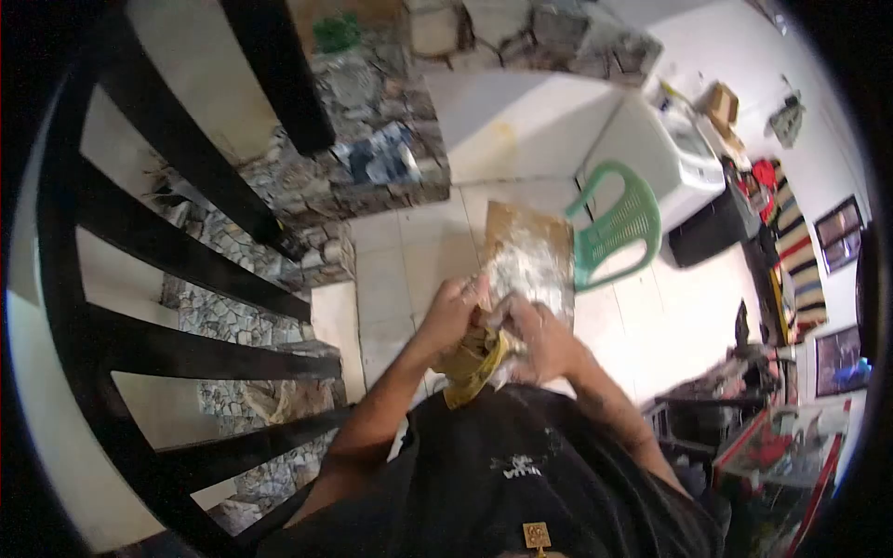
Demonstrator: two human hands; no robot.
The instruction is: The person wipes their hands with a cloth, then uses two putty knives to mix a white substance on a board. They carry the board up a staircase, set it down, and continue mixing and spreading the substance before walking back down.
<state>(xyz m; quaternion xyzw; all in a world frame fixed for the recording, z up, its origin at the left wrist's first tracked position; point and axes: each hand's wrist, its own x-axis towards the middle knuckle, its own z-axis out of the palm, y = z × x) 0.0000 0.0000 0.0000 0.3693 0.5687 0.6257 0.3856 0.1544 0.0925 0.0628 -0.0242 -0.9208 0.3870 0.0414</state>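
A brown board (501, 223) lies in front of me, its middle coated with a white, powdery-looking layer (530, 270). Over its near end, my left hand (456, 312) has its fingers curled at the upper edge of a crumpled yellow bag or cloth (476, 367). Close beside it on the right, my right hand (542, 339) is bent inward with its fingers closed, and whitish residue shows on it. Whatever lies between the two sets of fingertips is small and blurred. The yellow material hangs down toward my black shirt (521, 456).
A green plastic chair (642, 228) stands just beyond the board, near a white washing machine (642, 139). Dark stair-like slats (214, 358) and a stone-clad ledge (381, 191) run along the left. At lower right is a red-edged glass case (781, 456).
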